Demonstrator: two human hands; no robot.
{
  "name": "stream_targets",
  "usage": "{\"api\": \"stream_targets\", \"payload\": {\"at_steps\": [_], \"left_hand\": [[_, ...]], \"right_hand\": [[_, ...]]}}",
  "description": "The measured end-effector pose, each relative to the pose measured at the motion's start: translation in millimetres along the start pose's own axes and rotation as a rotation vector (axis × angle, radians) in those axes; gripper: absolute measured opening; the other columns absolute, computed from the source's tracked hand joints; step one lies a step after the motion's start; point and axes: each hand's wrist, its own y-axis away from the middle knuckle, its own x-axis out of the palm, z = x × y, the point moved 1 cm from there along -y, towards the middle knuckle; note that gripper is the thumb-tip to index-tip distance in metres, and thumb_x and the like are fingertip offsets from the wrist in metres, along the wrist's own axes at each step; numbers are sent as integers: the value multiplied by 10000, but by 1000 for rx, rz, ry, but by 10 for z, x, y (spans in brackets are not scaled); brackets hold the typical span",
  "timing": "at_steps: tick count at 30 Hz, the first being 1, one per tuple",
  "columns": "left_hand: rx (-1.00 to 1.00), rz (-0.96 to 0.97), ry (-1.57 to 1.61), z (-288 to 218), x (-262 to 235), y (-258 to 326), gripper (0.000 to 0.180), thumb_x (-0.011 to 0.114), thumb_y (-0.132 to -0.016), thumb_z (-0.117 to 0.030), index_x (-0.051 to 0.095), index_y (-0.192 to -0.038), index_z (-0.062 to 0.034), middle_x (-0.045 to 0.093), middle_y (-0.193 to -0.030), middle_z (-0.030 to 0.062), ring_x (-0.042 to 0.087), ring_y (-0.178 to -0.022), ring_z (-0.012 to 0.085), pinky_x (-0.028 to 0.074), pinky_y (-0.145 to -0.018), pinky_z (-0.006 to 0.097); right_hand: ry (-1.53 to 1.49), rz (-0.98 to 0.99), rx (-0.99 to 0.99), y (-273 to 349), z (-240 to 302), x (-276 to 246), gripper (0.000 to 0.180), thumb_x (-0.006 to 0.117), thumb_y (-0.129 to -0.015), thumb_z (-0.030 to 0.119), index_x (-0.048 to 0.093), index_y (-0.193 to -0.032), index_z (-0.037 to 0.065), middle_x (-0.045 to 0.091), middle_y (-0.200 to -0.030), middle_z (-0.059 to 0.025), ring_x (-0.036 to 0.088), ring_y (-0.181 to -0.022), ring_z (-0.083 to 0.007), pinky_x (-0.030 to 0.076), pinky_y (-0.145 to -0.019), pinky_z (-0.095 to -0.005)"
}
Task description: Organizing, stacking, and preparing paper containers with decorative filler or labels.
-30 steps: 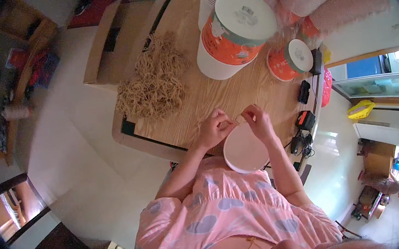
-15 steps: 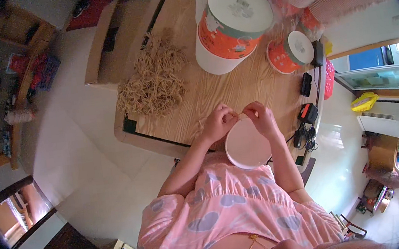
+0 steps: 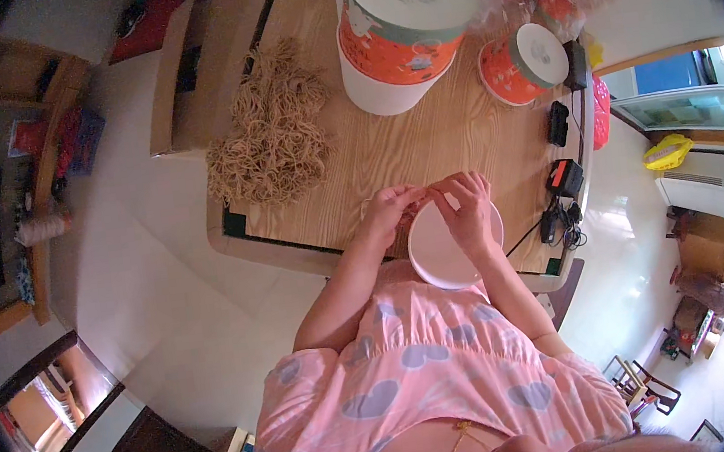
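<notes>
In front of my chest a round white paper tub (image 3: pixel 438 253) leans at the near table edge, its pale circular face turned up toward me. My left hand (image 3: pixel 390 211) is at its far left rim, thumb and fingers pinched together. Across the far right part of the tub lies my right hand (image 3: pixel 467 209), fingertips curled in a pinch close to the left ones. What sits between the fingertips is too small to make out. A heap of tan twine loops (image 3: pixel 269 152) lies on the table to the left.
Beyond my hands on the wood-grain table (image 3: pixel 338 215) stand stacked orange and white tubs (image 3: pixel 400 47), bottoms up, and a smaller orange tub (image 3: pixel 507 73). Black chargers with cables (image 3: pixel 563 225) line the right edge. A cardboard box (image 3: pixel 166 114) adjoins the left side.
My right hand has shifted over the tub's rim, with its fingers more bunched. Both hands stay close together, still pinching. The view has moved slightly, so the table items appear higher.
</notes>
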Motion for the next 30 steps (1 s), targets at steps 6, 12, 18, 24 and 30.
{"api": "stream_targets", "payload": {"at_steps": [6,12,18,24,30], "left_hand": [[-44,-33,94,9,-28,1,172,587,-824,-182,638,-898,-36,622,-771,22,582,-691,111,477,-629,239],[-65,65,164,99,-172,-83,149,587,-822,-169,633,-890,-44,625,-769,32,592,-695,132,487,-644,251],[-66,158,180,53,-119,-65,140,615,-807,-155,637,-882,-39,622,-760,33,587,-687,132,489,-649,258],[-103,74,248,34,-61,-42,112,605,-815,-99,640,-895,-29,617,-727,29,577,-610,103,485,-551,225],[-107,119,285,51,-64,-67,90,630,-794,-98,654,-853,-35,622,-729,29,574,-610,87,469,-542,211]], "right_hand": [[51,18,-100,39,21,-52,127,650,-722,117,647,-848,113,598,-869,-44,535,-859,-247,353,-873,-435],[24,90,-112,41,24,-113,196,636,-735,110,661,-927,143,595,-903,-47,539,-897,-247,333,-922,-463],[-21,130,-104,42,-33,-111,223,633,-738,111,662,-956,149,596,-914,-53,538,-903,-250,338,-918,-450],[-38,129,-129,35,-32,-108,207,635,-736,111,662,-940,134,600,-914,-56,534,-907,-255,347,-905,-431],[-49,155,-153,-6,-28,-141,194,626,-748,99,648,-940,95,610,-908,-64,548,-896,-251,374,-875,-400]]}}
